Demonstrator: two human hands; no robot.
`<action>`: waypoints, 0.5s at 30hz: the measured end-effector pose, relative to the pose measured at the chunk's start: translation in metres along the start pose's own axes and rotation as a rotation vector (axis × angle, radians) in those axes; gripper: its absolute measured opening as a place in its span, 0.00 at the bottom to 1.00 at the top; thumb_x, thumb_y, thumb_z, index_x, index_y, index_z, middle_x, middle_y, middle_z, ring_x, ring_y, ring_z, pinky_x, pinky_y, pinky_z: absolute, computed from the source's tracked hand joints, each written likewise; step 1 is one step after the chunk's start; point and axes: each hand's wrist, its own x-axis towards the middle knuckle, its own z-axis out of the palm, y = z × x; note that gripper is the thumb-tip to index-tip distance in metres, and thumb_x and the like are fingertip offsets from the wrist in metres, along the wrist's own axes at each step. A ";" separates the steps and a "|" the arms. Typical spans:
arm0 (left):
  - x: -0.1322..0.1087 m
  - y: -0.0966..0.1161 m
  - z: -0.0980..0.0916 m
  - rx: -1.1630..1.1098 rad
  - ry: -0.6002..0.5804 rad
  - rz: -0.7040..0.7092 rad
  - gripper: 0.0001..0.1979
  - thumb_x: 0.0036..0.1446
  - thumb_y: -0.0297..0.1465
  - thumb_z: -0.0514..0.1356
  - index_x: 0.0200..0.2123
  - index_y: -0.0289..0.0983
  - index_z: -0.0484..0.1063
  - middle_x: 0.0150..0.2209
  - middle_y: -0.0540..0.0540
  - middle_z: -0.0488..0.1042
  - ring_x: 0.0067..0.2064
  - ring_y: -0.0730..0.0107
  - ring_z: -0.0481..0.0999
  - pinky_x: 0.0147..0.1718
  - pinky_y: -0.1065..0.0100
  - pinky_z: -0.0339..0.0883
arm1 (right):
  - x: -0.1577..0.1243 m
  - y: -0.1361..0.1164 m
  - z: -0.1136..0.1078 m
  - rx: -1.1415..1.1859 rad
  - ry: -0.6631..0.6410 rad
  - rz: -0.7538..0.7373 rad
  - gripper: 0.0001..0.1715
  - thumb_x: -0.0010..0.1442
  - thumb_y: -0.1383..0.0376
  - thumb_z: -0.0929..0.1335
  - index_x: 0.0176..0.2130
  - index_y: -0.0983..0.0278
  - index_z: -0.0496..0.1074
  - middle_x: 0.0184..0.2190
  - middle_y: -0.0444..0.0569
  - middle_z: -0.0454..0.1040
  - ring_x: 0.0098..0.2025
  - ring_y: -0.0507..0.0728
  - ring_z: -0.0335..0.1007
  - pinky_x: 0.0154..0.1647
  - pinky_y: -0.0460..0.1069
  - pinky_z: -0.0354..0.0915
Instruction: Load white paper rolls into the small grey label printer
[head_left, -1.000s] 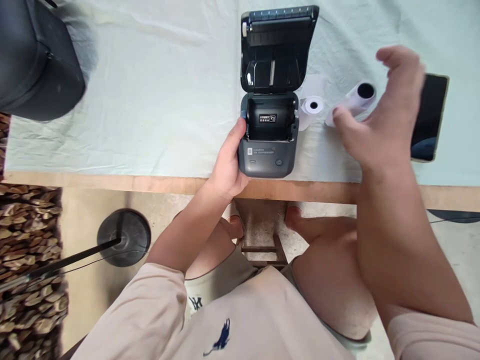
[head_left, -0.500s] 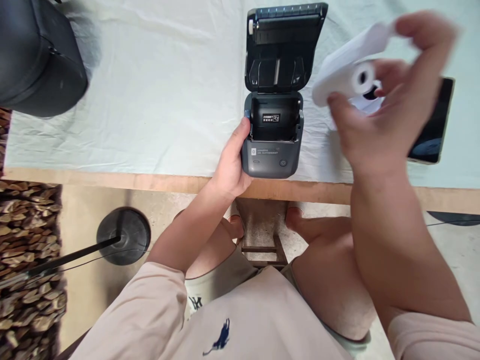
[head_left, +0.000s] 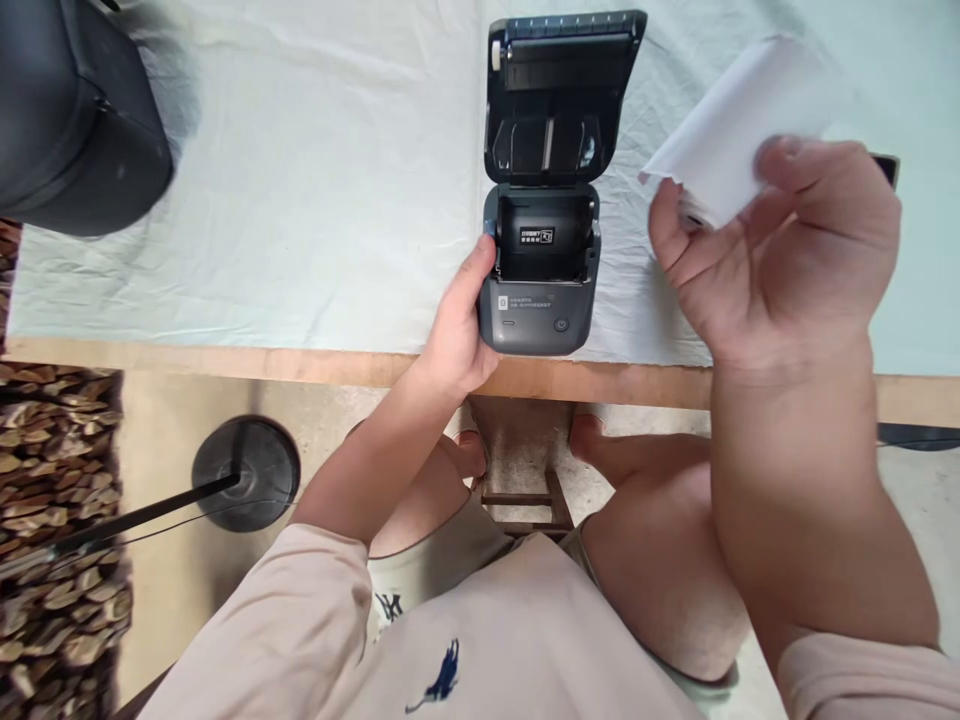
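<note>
A dark grey label printer [head_left: 537,320] stands at the table's front edge with its lid [head_left: 559,100] raised. Its paper compartment is bare, showing a small printed label inside. Wrapped round the printer's left side is my left hand [head_left: 465,320], thumb on the upper rim. To the right and above the cloth, my right hand [head_left: 787,250] holds a white paper roll [head_left: 731,140], palm turned up. A loose flap of the paper spreads upward, blurred by motion. The roll's core is mostly hidden by the fingers.
A dark zipped bag [head_left: 82,120] sits at the upper left of the cloth-covered table [head_left: 322,180]. Behind my right hand, the corner of a phone-like device [head_left: 889,168] shows. Below are a round black stand base [head_left: 246,472] and a wooden stool [head_left: 517,500].
My right hand has turned over with the paper roll, so the roll's end no longer faces me and the paper's broad side shows. My left hand and the printer stay nearly still.
</note>
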 end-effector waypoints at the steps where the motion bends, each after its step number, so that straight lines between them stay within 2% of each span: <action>1: 0.000 0.000 0.000 0.000 0.000 0.000 0.24 0.63 0.47 0.45 0.42 0.38 0.73 0.43 0.50 0.78 0.67 0.63 0.61 0.62 0.59 0.66 | -0.001 -0.001 0.001 0.056 0.001 0.066 0.18 0.51 0.60 0.62 0.43 0.59 0.62 0.54 0.42 0.64 0.54 0.51 0.69 0.62 0.57 0.67; 3: -0.001 0.001 0.001 -0.003 0.014 0.000 0.23 0.62 0.48 0.46 0.42 0.39 0.73 0.44 0.50 0.78 0.67 0.62 0.61 0.62 0.60 0.67 | -0.001 -0.002 0.000 0.083 -0.089 0.154 0.22 0.51 0.61 0.59 0.47 0.58 0.60 0.58 0.44 0.61 0.58 0.52 0.66 0.62 0.58 0.67; 5: -0.001 0.001 0.003 -0.003 0.036 -0.008 0.23 0.61 0.48 0.47 0.42 0.38 0.73 0.45 0.49 0.78 0.67 0.62 0.61 0.61 0.60 0.68 | 0.001 -0.002 -0.006 0.022 -0.185 0.161 0.27 0.52 0.60 0.57 0.52 0.59 0.59 0.60 0.46 0.59 0.63 0.54 0.60 0.62 0.58 0.67; 7: -0.002 0.001 0.004 0.001 0.055 -0.017 0.24 0.61 0.48 0.46 0.42 0.38 0.73 0.44 0.48 0.78 0.66 0.61 0.62 0.60 0.60 0.68 | 0.004 0.000 -0.012 -0.045 -0.224 0.164 0.32 0.54 0.57 0.57 0.58 0.57 0.54 0.58 0.48 0.61 0.65 0.55 0.58 0.62 0.57 0.67; 10: -0.002 0.002 0.006 0.010 0.068 -0.020 0.25 0.62 0.48 0.45 0.42 0.38 0.73 0.42 0.47 0.78 0.64 0.60 0.65 0.58 0.59 0.70 | 0.006 0.005 -0.013 -0.068 -0.182 0.186 0.37 0.53 0.58 0.60 0.61 0.54 0.48 0.55 0.46 0.63 0.63 0.52 0.61 0.62 0.53 0.67; 15: -0.002 0.004 0.007 0.029 0.075 -0.019 0.24 0.62 0.48 0.45 0.42 0.38 0.73 0.41 0.47 0.78 0.63 0.60 0.66 0.57 0.59 0.70 | 0.002 0.005 -0.003 0.050 -0.069 0.178 0.29 0.52 0.60 0.61 0.53 0.58 0.51 0.60 0.49 0.57 0.61 0.54 0.64 0.62 0.57 0.67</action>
